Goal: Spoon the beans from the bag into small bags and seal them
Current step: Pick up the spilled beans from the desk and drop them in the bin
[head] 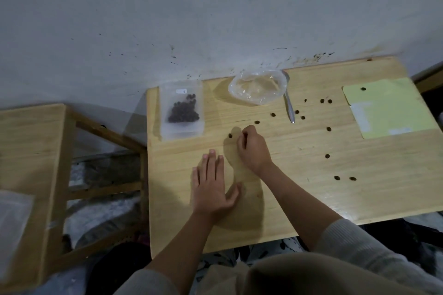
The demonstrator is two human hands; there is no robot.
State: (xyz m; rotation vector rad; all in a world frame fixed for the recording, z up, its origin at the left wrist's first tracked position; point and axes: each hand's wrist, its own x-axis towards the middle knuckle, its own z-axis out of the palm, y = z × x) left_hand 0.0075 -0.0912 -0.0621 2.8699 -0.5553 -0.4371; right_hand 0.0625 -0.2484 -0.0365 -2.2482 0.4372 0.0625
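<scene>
A small clear bag (182, 112) with dark beans inside lies flat at the table's far left. An emptied, crumpled clear bag (257, 86) sits at the far middle, a metal spoon (288, 100) beside it on the right. Several loose beans (329, 129) are scattered over the right half of the table. My left hand (212, 184) rests flat on the wood, fingers straight. My right hand (251, 148) is curled, fingertips pinching a bean, with another bean (230, 136) just to its left.
A yellow-green sheet (388, 108) lies at the far right of the wooden table (311, 199). A wooden stool or shelf (31, 151) stands to the left, with a clear bag on it. The wall runs right behind the table.
</scene>
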